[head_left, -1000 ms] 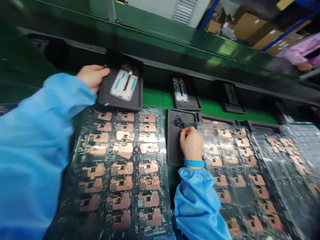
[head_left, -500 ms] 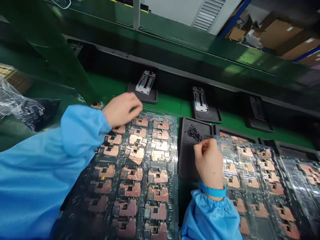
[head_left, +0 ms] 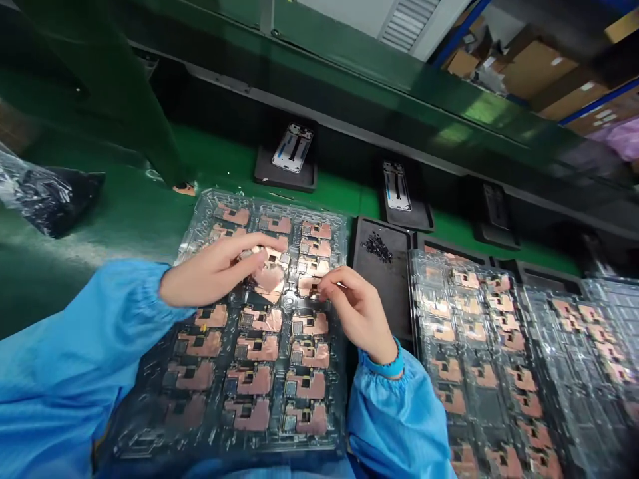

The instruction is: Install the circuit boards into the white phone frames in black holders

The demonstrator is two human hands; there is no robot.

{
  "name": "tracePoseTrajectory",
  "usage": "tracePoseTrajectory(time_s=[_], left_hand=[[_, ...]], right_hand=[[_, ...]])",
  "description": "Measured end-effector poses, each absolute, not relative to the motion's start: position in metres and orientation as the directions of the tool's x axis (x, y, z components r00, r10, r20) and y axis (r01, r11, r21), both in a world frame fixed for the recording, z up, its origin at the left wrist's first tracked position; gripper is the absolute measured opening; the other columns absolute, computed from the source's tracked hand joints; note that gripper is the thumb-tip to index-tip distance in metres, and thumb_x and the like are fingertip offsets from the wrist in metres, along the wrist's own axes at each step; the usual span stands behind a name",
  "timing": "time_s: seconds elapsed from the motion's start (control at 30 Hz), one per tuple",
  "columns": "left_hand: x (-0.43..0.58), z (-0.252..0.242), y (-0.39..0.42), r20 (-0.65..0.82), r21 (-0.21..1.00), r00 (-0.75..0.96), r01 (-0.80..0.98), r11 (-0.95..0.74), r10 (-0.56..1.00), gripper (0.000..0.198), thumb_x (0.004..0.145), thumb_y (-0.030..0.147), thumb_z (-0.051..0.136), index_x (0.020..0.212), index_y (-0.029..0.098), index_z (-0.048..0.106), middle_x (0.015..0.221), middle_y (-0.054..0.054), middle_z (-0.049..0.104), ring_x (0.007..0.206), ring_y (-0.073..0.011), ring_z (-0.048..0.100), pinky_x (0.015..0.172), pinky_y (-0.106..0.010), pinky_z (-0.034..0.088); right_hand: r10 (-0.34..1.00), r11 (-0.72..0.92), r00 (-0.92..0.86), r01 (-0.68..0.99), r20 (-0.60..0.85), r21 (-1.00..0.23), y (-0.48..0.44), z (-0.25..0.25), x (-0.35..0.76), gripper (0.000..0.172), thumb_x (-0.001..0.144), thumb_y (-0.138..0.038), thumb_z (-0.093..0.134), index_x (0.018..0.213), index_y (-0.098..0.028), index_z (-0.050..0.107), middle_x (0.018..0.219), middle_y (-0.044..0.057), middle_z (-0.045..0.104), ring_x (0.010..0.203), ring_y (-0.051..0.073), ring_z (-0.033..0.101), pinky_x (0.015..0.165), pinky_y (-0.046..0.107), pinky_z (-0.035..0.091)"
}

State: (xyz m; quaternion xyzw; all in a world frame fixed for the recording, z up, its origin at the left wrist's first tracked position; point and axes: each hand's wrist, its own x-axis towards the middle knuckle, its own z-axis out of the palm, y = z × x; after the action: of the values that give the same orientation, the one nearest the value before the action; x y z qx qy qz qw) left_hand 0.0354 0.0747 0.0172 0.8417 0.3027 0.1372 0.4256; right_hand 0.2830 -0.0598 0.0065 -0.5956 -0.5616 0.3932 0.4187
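A clear plastic tray (head_left: 339, 372) holds rows of copper-coloured phone circuit boards (head_left: 257, 347). Over the middle column, my left hand (head_left: 219, 266) lies with fingers stretched out and apart above a shiny board; whether they touch it I cannot tell. My right hand (head_left: 359, 313) is closed in a pinch at a right-column board. Anything between its fingertips is too small to make out. Small black parts (head_left: 378, 247) lie in a heap in a dark foam tray (head_left: 387, 286) just beyond my right hand.
More clear trays of boards (head_left: 479, 332) stand to the right. White phone frames (head_left: 293, 148) rest on dark foam trays along the green conveyor (head_left: 344, 189). A green post (head_left: 144, 126) rises at the left, near a plastic bag (head_left: 54, 193). Cardboard boxes (head_left: 536, 66) sit on a shelf behind.
My right hand has moved left from beside the black parts to the boards. My left hand has come down from the tray's far end to the middle column. The view has shifted slightly.
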Motion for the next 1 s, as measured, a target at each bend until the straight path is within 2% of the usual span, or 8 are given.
tracePoseTrajectory(time_s=[0.07, 0.13, 0.2, 0.27, 0.57, 0.8, 0.9, 1.0], left_hand=[[0.029, 0.014, 0.058, -0.066, 0.902, 0.801, 0.303, -0.307, 0.595, 0.033, 0.109, 0.039, 0.039, 0.138, 0.027, 0.051, 0.109, -0.004, 0.064, 0.087, -0.0170, 0.061, 0.075, -0.028, 0.049], [0.027, 0.005, 0.048, -0.095, 0.937, 0.832, 0.260, -0.232, 0.546, 0.035, 0.109, 0.039, 0.040, 0.142, 0.027, 0.046, 0.105, -0.004, 0.062, 0.086, -0.0173, 0.060, 0.076, -0.029, 0.049], [0.028, -0.004, 0.044, -0.135, 0.946, 0.858, 0.260, -0.192, 0.495, 0.036, 0.109, 0.039, 0.040, 0.142, 0.026, 0.043, 0.100, -0.003, 0.062, 0.084, -0.0180, 0.061, 0.075, -0.029, 0.049], [0.030, -0.010, 0.044, -0.136, 0.948, 0.874, 0.251, -0.194, 0.467, 0.035, 0.108, 0.037, 0.041, 0.141, 0.024, 0.043, 0.095, -0.002, 0.062, 0.079, -0.0176, 0.061, 0.073, -0.030, 0.049], [0.029, -0.011, 0.045, -0.057, 0.963, 0.915, 0.155, -0.219, 0.400, 0.036, 0.107, 0.025, 0.039, 0.142, 0.020, 0.043, 0.106, -0.006, 0.063, 0.099, -0.0216, 0.064, 0.089, -0.036, 0.054], [0.030, -0.012, 0.041, -0.106, 0.959, 0.927, 0.191, -0.209, 0.359, 0.040, 0.104, 0.025, 0.041, 0.144, 0.024, 0.040, 0.109, -0.007, 0.067, 0.088, -0.0214, 0.067, 0.081, -0.035, 0.055], [0.030, -0.009, 0.038, -0.146, 0.948, 0.924, 0.233, -0.217, 0.353, 0.042, 0.104, 0.026, 0.041, 0.146, 0.024, 0.040, 0.104, -0.006, 0.069, 0.081, -0.0211, 0.067, 0.074, -0.033, 0.054], [0.030, -0.007, 0.037, -0.160, 0.947, 0.918, 0.247, -0.206, 0.362, 0.044, 0.104, 0.026, 0.042, 0.147, 0.025, 0.040, 0.096, -0.005, 0.070, 0.077, -0.0218, 0.067, 0.070, -0.032, 0.053]], right_hand=[[0.996, -0.068, -0.046, 0.198, -0.078, -0.978, -0.060, 0.006, 0.270, 0.016, 0.102, -0.029, 0.056, 0.094, -0.021, 0.067, 0.089, 0.002, 0.061, 0.074, 0.014, 0.064, 0.067, 0.027, 0.051], [0.971, -0.190, -0.147, -0.011, -0.187, -0.982, -0.060, 0.003, 0.258, 0.008, 0.100, -0.030, 0.061, 0.103, -0.023, 0.062, 0.088, -0.001, 0.059, 0.072, 0.012, 0.064, 0.064, 0.025, 0.052], [0.935, -0.309, -0.237, -0.187, -0.263, -0.932, -0.061, 0.000, 0.249, 0.018, 0.098, -0.030, 0.067, 0.110, -0.025, 0.054, 0.088, -0.003, 0.058, 0.072, 0.012, 0.065, 0.069, 0.026, 0.055], [0.907, -0.374, -0.302, -0.258, -0.294, -0.891, -0.061, -0.003, 0.244, 0.025, 0.096, -0.029, 0.070, 0.110, -0.025, 0.049, 0.090, -0.004, 0.059, 0.074, 0.012, 0.067, 0.075, 0.029, 0.057], [0.860, -0.458, -0.370, -0.255, -0.352, -0.851, -0.059, -0.008, 0.240, 0.024, 0.096, -0.027, 0.071, 0.103, -0.024, 0.049, 0.090, -0.003, 0.061, 0.076, 0.012, 0.068, 0.076, 0.031, 0.061], [0.885, -0.362, -0.340, -0.069, -0.319, -0.929, -0.064, -0.016, 0.240, 0.024, 0.095, -0.023, 0.070, 0.106, -0.025, 0.049, 0.090, -0.002, 0.064, 0.080, 0.012, 0.065, 0.076, 0.029, 0.058], [0.884, -0.326, -0.339, 0.044, -0.321, -0.944, -0.066, -0.015, 0.238, 0.023, 0.096, -0.023, 0.068, 0.110, -0.025, 0.049, 0.092, -0.001, 0.065, 0.077, 0.012, 0.063, 0.067, 0.027, 0.058], [0.891, -0.344, -0.297, 0.051, -0.343, -0.938, -0.066, -0.012, 0.233, 0.022, 0.096, -0.023, 0.066, 0.107, -0.027, 0.047, 0.089, -0.002, 0.063, 0.070, 0.011, 0.061, 0.057, 0.024, 0.055]])
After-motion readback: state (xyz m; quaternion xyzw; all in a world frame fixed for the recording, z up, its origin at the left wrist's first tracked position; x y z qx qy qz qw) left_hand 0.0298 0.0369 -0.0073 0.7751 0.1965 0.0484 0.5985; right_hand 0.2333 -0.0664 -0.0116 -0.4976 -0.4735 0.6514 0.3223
